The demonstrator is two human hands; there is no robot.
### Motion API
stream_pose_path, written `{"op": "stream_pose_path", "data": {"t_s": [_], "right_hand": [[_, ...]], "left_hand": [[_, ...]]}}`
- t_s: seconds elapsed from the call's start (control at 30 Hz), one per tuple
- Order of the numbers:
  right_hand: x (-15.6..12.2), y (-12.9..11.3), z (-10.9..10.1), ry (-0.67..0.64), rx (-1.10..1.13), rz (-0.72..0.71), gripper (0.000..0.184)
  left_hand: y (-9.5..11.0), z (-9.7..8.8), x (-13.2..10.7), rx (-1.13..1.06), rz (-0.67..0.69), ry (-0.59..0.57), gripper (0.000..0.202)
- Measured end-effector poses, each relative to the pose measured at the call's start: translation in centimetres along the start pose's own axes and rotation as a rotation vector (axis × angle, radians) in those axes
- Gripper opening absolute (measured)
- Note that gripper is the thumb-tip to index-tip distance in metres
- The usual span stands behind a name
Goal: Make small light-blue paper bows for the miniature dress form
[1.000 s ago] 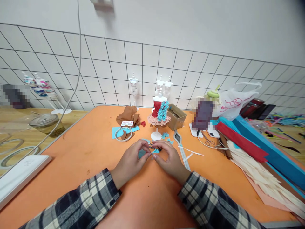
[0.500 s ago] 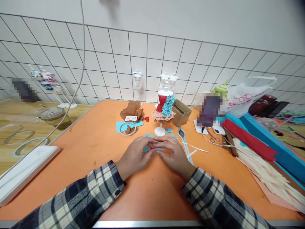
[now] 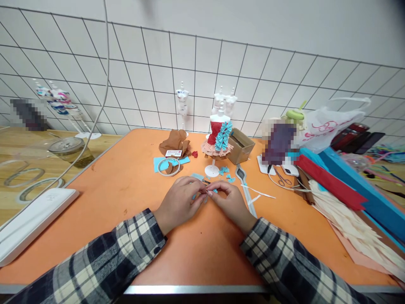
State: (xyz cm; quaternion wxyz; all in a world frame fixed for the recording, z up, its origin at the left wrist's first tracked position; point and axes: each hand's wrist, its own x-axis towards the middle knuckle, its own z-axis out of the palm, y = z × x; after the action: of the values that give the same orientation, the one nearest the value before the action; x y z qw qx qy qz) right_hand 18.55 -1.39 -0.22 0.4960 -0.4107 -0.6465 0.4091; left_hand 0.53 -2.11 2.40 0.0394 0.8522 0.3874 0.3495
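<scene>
My left hand (image 3: 181, 202) and my right hand (image 3: 230, 203) meet just above the table, fingertips pinched together. Between them is a small piece of blue crepe paper (image 3: 215, 191), partly hidden by the fingers. A thin dark tool (image 3: 206, 181) lies just beyond the fingertips; its kind cannot be made out. Behind the hands stands a miniature dress form (image 3: 219, 117) wearing a red bodice, blue ruffles and a pink frilled skirt. Small blue paper bows (image 3: 224, 170) lie by its base.
Left of the form are brown paper (image 3: 173, 142) and a roll of tape (image 3: 159, 167). A cardboard box (image 3: 242, 147) stands behind right. Scissors (image 3: 284, 177), red paper (image 3: 332, 181) and cream paper strips (image 3: 341, 215) lie right. A white power bank (image 3: 41, 223) sits left.
My fingers have shifted slightly and pinch closer together. More blue paper shows by the right fingertips, and the dark tool beyond is more visible. The whole view has tilted a little.
</scene>
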Motion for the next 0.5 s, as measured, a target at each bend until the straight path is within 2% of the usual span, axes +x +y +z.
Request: {"op": "stream_pose_path", "data": {"t_s": [0.1,0.2,0.33,0.5], "right_hand": [[0.0,0.3,0.3,-0.021,0.158,0.142,0.015],[-0.1,0.3,0.5,-0.03,0.323,0.243,0.02],[-0.3,-0.1,0.4,-0.079,0.552,0.397,0.04],[-0.5,-0.5,-0.1,-0.238,0.74,0.583,0.043]], "left_hand": [[-0.5,-0.3,-0.1,0.097,0.142,0.028,0.011],[-1.2,-0.7,-0.1,0.039,0.214,-0.021,0.018],[-1.6,-1.5,0.1,-0.064,0.188,-0.193,0.019],[-0.9,-2.1,0.4,-0.15,0.076,-0.387,0.016]]}}
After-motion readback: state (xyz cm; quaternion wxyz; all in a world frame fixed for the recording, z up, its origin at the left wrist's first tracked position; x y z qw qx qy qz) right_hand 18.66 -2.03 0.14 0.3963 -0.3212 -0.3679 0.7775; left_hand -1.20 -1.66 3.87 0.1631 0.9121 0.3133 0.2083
